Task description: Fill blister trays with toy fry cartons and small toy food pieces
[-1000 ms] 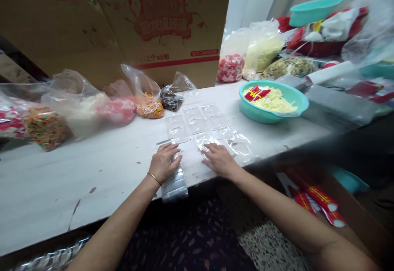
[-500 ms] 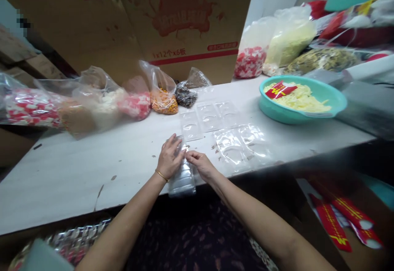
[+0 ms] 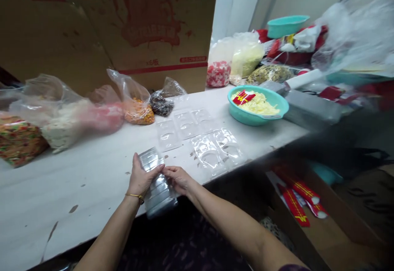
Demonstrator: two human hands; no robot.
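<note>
My left hand grips a stack of clear, shiny plastic bags from its left side, the thumb across the top. The stack is tilted at the table's front edge. From the right, my right hand pinches at the middle of the stack, its fingertips touching the left thumb. Whether a single bag is between those fingertips is too small to make out. Just beyond my hands, several flat clear plastic bags with curved lines on them lie in two rows on the white table.
A turquoise basin holds pale yellow shreds and a red packet. Along the back stand bags of orange pieces, dark pieces and pink pieces, before a large cardboard box. Red printed cards lie in a carton below, right.
The view has swung to the right. My left hand has shifted from lying over the stack to gripping its side, and the stack is now tilted. My right hand still pinches at it.
</note>
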